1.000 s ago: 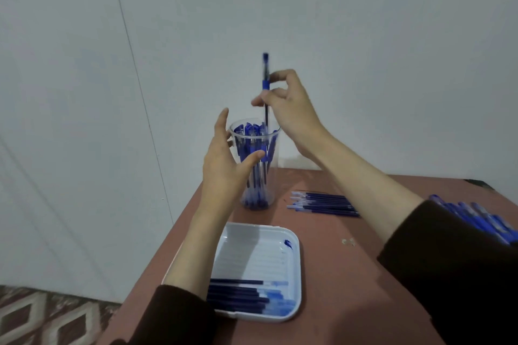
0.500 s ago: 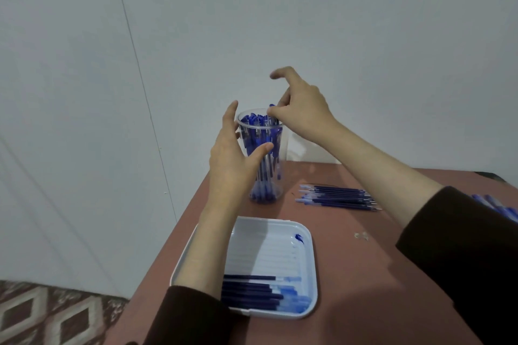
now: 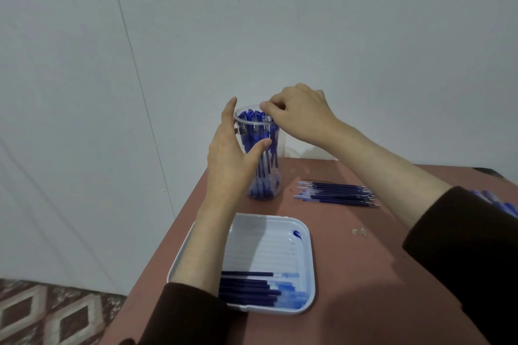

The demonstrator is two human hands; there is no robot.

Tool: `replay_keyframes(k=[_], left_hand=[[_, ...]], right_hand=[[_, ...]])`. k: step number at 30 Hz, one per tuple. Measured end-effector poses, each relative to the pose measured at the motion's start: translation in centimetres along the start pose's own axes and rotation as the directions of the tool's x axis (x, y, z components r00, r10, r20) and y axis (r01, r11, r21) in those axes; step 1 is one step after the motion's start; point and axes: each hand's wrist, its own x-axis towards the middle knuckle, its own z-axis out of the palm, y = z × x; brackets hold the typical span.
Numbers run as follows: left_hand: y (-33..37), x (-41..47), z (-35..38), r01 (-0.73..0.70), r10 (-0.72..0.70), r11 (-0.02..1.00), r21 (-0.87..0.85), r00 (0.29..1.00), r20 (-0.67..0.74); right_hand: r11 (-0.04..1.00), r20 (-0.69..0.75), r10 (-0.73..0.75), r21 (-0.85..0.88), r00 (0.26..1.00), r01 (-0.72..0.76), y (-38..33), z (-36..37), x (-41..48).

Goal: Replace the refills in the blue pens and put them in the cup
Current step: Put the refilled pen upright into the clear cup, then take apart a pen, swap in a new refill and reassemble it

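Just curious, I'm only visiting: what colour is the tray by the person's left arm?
White tray, with a blue smear; head view shows it best.

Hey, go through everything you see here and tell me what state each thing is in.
cup, upright, packed with pens.
blue pens, standing in the cup.
left hand, holds the cup's side.
right hand, fingers curled over the cup's mouth; pinch unclear.
tray, holds refills at its near end.
loose refills, lying flat right of the cup.

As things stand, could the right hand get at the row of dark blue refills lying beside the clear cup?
Probably yes. The right hand is at the rim of the clear plastic cup; the row of dark blue refills lies uncovered on the reddish-brown table close by, nothing between.
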Motion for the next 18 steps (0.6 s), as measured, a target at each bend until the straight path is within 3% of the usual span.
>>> replay_keyframes(k=[3, 8, 11, 18], left_hand=[[0.3, -0.3, 0.3, -0.065, 0.067, 0.993, 0.100, 0.998, -0.014], [2.9, -2.5, 1.5, -0.268, 0.307, 0.912, 0.311, 0.948, -0.083], [5.1, -4.4, 3.7, -0.364, 0.394, 0.884, 0.293, 0.918, -0.050], [7.8, -9.0, 10.0, -0.407, 0.377, 0.905, 0.126, 0.902, 0.210]], right_hand=[[0.993, -0.042, -0.032, 0.116, 0.999, 0.037, 0.3, -0.3, -1.2], [0.955, -0.065, 0.019, 0.295, 0.998, 0.001, 2.1, -1.8, -6.1], [0.954, 0.002, 0.113, 0.278, 0.994, -0.109, 4.8, -2.3, -9.6], [0.891, 0.083, 0.435, 0.102, 0.897, -0.442, 12.8, -6.3, -15.3]])
